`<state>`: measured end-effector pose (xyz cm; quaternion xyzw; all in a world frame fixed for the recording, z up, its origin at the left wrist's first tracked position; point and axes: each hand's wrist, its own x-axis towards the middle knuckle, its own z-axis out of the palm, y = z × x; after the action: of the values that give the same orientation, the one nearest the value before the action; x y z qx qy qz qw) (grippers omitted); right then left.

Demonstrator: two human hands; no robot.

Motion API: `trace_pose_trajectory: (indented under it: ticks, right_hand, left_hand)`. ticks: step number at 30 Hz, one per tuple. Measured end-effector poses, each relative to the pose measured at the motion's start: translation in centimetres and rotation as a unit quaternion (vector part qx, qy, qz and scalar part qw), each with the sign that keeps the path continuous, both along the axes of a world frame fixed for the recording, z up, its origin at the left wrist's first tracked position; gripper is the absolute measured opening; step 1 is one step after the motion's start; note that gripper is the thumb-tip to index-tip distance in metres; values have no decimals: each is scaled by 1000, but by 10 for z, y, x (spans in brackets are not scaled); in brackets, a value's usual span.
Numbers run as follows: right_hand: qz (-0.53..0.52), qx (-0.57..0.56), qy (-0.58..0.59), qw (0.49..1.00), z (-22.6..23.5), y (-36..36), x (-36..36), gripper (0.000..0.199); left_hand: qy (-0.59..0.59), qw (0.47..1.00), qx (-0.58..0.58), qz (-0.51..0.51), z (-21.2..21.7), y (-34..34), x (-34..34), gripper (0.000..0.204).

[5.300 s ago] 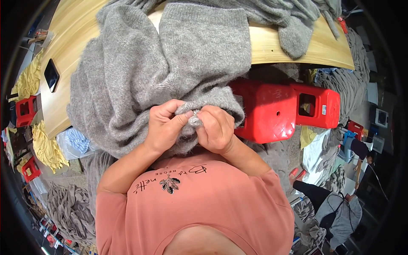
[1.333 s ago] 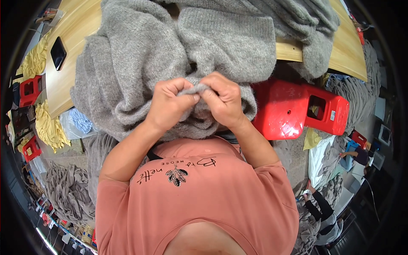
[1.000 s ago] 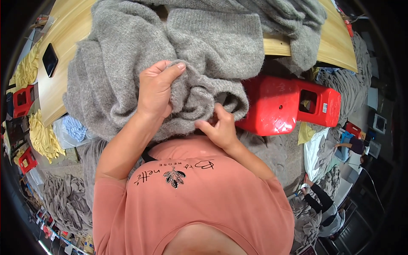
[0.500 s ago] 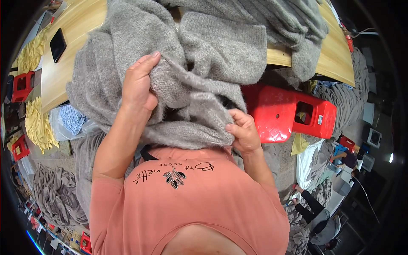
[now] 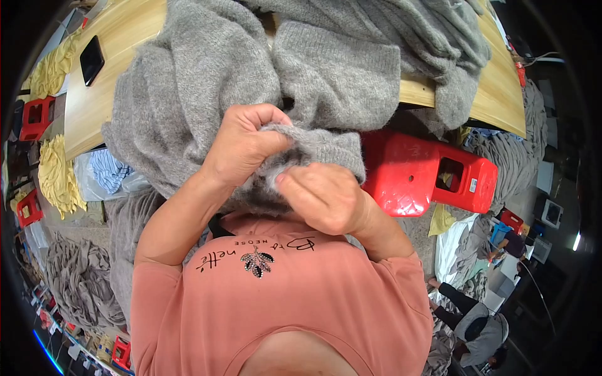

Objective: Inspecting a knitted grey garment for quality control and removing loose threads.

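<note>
Left hand (image 5: 241, 147) is closed in a fist around a bunched edge of the grey knitted garment (image 5: 207, 81), knuckles up, fingers curled over the fold so the fabric is gathered and held taut just above the lap. Right hand (image 5: 323, 197) sits just beside that grip, on its near side, thumb and forefinger pressed together on the same edge; whether a thread, a needle or only the knit itself lies between the fingertips is too small to tell.

The two grips are nearly touching. This looks like a way to stretch a short span of the hem between them for close inspection or fine work.

The rest of the garment runs away from the grip, draped up over the edge of the wooden table (image 5: 119, 69), which carries its weight so only the worked edge has to be lifted. More grey knitwear (image 5: 433, 44) is piled further along the tabletop.

To the right of the grip, lower down, a red plastic stool (image 5: 426, 175) lies on its side. Far left of the grip, a dark phone (image 5: 91, 59) rests flat on the table.
</note>
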<state>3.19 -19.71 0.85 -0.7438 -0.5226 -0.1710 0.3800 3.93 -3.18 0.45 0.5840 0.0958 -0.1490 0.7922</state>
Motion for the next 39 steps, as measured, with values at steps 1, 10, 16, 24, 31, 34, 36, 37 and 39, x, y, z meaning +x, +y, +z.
trace_pose_trajectory:
  ticks: [1,10,16,24,31,34,36,37,39]
  right_hand:
    - [-27,38,-25,999,-5,2,3,23]
    - [-95,66,-49,992,-26,-1,21,20]
    - [-116,57,-37,991,-33,1,22,20]
    - [-139,83,-126,979,-44,4,18,22]
    - [-146,55,-81,984,-42,-2,12,29]
    - [-142,58,-67,986,-40,-1,13,30]
    - [-136,57,-57,987,-39,0,13,30]
    - [-126,59,-51,989,-39,-1,14,30]
    - [-117,60,-45,990,-39,-1,16,30]
  left_hand:
    - [1,999,10,-34,0,1,1,12]
    - [0,991,-61,-120,-8,9,7,10]
    - [-22,995,-51,-83,-15,6,4,7]
    - [-15,992,-112,-59,-27,5,-6,8]
    - [4,988,-143,-61,-24,2,-5,6]
    - [-1,986,-153,-61,-24,3,-6,7]
    - [5,985,-162,-62,-24,3,-7,7]
    - [7,984,-167,-54,-23,2,-7,7]
    - [9,984,-172,-46,-23,1,-8,8]
